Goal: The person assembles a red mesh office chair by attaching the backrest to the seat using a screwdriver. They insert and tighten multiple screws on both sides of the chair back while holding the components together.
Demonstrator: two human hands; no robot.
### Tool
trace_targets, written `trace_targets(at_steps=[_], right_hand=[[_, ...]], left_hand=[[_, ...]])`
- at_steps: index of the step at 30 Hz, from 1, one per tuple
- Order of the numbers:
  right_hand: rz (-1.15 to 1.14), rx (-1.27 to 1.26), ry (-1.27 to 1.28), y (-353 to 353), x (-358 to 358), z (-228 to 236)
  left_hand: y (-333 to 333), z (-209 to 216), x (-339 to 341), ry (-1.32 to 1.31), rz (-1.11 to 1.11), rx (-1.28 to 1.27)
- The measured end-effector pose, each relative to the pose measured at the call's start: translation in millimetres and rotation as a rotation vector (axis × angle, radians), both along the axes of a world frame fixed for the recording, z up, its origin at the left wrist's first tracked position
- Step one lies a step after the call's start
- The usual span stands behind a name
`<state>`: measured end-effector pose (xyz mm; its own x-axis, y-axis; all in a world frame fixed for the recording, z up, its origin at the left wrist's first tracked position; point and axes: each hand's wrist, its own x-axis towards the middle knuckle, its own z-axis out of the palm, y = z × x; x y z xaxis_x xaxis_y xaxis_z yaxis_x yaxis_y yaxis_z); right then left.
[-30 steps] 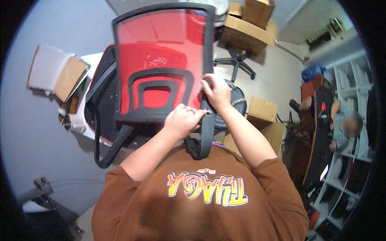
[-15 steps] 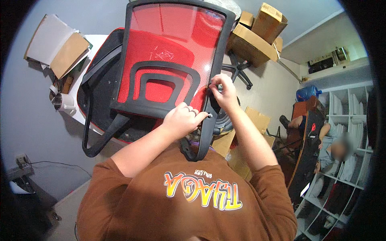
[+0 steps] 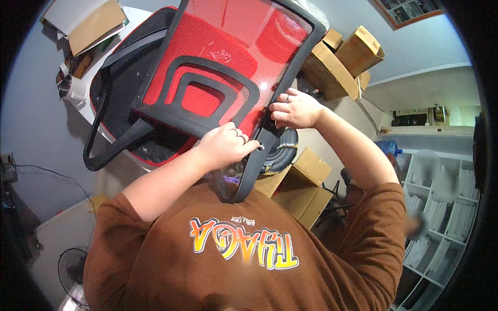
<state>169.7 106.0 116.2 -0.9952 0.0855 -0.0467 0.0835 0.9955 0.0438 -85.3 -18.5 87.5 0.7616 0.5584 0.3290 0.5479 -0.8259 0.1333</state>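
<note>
A red mesh chair backrest (image 3: 244, 62) with a black frame is propped in front of me, over a red and black seat (image 3: 119, 98). My left hand (image 3: 223, 147) grips the backrest's lower edge. Its fingertips lie beside a shiny bolt (image 3: 261, 147) at a black armrest (image 3: 251, 173) on the right side. Higher up, my right hand (image 3: 295, 110) has its fingers curled in against the side frame, near the armrest's upper end. Whatever those fingers pinch is hidden. Another black armrest (image 3: 93, 140) loops out on the left.
Cardboard boxes (image 3: 332, 70) stand behind to the right, and an open carton (image 3: 303, 186) sits at my right. A white table (image 3: 132, 15) under the seat bears papers and a white mug (image 3: 72, 88). White shelves (image 3: 441, 228) hold paper stacks. A fan (image 3: 72, 269) stands lower left.
My view has turned and shifted. My right hand has rotated, its back now upward and elbow farther out, still at the side frame. My left hand keeps its place by the bolt.
</note>
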Motion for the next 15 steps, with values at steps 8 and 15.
trace_targets(at_steps=[8,15], right_hand=[[0.238,0.085,0.044,21,-13,-5],[-0.371,0.163,-0.004,-35,10,-20]], left_hand=[[0,-2,5,0.003,0.016,-0.002],[-1,-1,4,-0.024,0.027,-0.008]])
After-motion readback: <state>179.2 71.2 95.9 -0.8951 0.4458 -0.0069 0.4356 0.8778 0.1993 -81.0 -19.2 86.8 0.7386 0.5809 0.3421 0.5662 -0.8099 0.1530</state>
